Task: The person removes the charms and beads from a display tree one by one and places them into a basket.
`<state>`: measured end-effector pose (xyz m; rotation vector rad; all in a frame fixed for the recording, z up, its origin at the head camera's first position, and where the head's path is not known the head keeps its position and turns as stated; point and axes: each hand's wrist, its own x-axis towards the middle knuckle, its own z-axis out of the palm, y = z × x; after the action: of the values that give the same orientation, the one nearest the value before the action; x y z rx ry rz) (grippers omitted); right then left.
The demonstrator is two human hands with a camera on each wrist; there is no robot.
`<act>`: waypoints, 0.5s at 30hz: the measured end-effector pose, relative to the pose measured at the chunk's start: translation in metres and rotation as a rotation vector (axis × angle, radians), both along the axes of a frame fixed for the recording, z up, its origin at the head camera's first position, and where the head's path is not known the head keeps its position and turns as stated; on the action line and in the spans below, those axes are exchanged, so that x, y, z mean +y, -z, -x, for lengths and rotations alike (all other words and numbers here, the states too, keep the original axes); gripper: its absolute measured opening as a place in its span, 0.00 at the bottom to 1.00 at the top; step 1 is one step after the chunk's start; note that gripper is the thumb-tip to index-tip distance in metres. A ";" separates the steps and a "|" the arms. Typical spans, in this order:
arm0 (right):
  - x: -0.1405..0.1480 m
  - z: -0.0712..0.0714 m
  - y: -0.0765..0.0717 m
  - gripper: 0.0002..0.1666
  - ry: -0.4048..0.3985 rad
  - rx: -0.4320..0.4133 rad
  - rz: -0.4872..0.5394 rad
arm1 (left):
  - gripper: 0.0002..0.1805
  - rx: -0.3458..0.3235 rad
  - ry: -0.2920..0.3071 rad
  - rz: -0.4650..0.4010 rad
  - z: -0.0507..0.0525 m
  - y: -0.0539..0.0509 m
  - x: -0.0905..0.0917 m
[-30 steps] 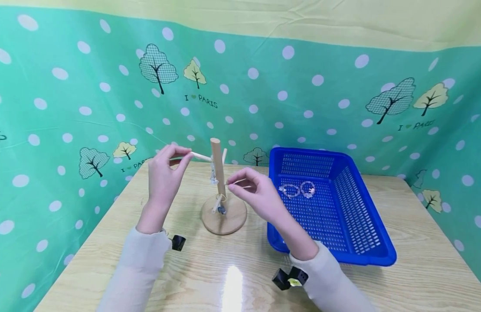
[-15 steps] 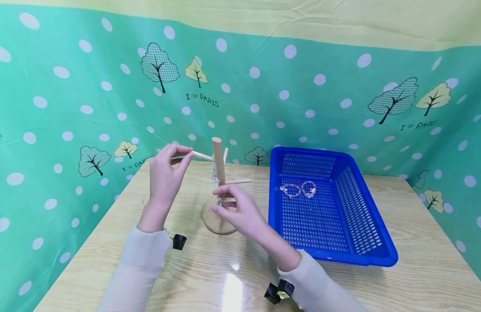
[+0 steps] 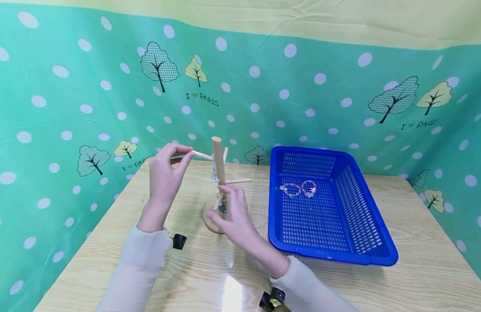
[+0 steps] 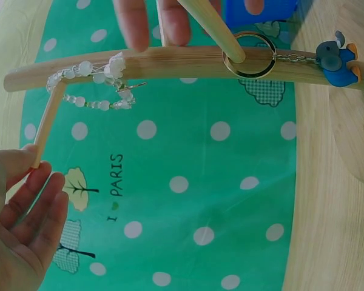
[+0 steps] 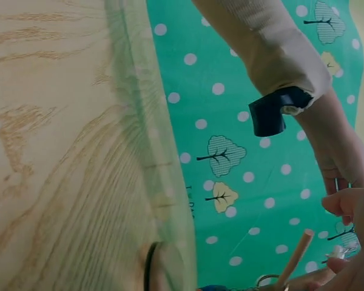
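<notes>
A wooden stand (image 3: 219, 158) with a round base and several pegs rises from the table. My left hand (image 3: 164, 173) pinches the tip of its upper left peg (image 4: 47, 124) between thumb and fingers. From that peg, against the post, hangs a bracelet (image 4: 88, 103) of clear and white beads. A lower peg (image 4: 212, 30) passes through the gold ring of a keychain (image 4: 337, 60) with a grey and blue figure. In front of this keychain is my right hand (image 3: 238, 216), thumb and fingers apart, its fingertips close to the post. Whether they touch the post cannot be told.
To the right stands a blue plastic basket (image 3: 334, 259) with two beaded bracelets (image 3: 291, 190) inside. A peg (image 3: 240, 180) juts right from the post towards it. Behind the table (image 3: 197, 273) hangs a green dotted cloth (image 3: 263, 95).
My right hand has let go of the right-hand peg and moved left and down to the front of the post, its fingers spreading. The left hand stays on its peg.
</notes>
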<state>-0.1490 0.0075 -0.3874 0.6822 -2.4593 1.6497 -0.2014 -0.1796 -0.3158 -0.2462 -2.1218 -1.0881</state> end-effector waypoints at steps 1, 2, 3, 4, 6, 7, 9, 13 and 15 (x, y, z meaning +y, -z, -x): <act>-0.001 0.000 0.001 0.41 0.011 -0.015 0.008 | 0.09 0.000 0.000 0.000 0.000 0.000 0.000; -0.001 0.000 0.002 0.42 0.018 -0.028 0.015 | 0.09 0.000 0.000 0.000 0.000 0.000 0.000; -0.001 0.000 0.003 0.42 0.024 -0.043 0.024 | 0.09 0.000 0.000 0.001 0.000 0.000 0.000; -0.001 0.001 0.005 0.42 0.026 -0.057 0.037 | 0.09 0.000 -0.002 0.001 0.000 0.000 0.000; -0.001 0.003 0.008 0.41 0.026 -0.088 0.068 | 0.09 0.001 -0.002 0.001 0.000 0.000 0.000; -0.001 0.003 0.009 0.41 0.024 -0.102 0.084 | 0.09 0.003 -0.001 -0.001 0.000 0.000 0.000; -0.002 0.006 0.013 0.39 0.022 -0.126 0.111 | 0.09 0.005 0.003 -0.004 0.000 0.000 0.000; -0.002 0.009 0.018 0.34 0.020 -0.176 0.157 | 0.09 0.004 0.003 -0.006 0.000 0.000 0.000; -0.002 0.011 0.020 0.31 0.017 -0.194 0.177 | 0.09 0.001 -0.001 -0.002 0.000 0.000 0.000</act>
<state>-0.1602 0.0054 -0.4078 0.4982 -2.3931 1.9830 -0.2013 -0.1797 -0.3156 -0.2444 -2.1195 -1.0898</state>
